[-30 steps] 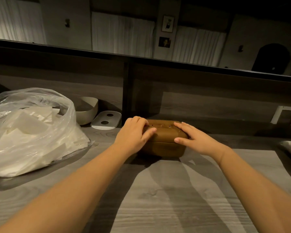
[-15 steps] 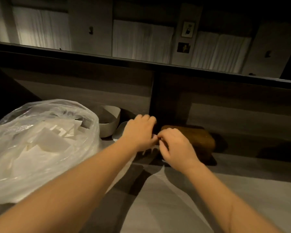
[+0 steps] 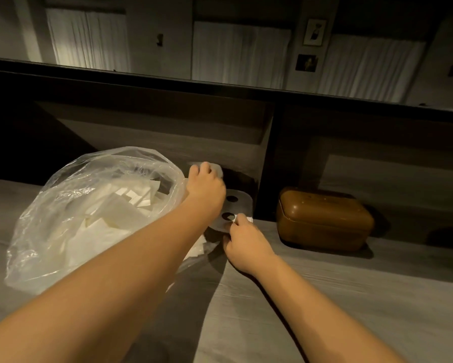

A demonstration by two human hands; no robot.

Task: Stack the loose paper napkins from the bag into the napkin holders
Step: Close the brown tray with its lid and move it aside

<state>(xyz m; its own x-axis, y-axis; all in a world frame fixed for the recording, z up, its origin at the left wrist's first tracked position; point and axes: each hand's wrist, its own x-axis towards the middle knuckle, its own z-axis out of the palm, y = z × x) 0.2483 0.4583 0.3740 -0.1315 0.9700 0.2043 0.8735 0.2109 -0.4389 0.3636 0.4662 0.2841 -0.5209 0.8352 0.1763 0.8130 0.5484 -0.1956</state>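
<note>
While left hand point(image 3: 205, 184) grips holder point(image 3: 217, 170), right hand point(image 3: 242, 239) pinches lid point(image 3: 235, 208)

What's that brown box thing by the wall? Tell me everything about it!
The brown box is a rounded, closed container that looks like smooth, slightly shiny plastic. A seam runs around its middle, which seems to part a domed lid from the base. Tiny light specks dot the top. It sits flat on the grey wood-grain counter, close to the dark back panel, right of the black upright post. Neither hand touches it; the right hand is off to its left.
</note>
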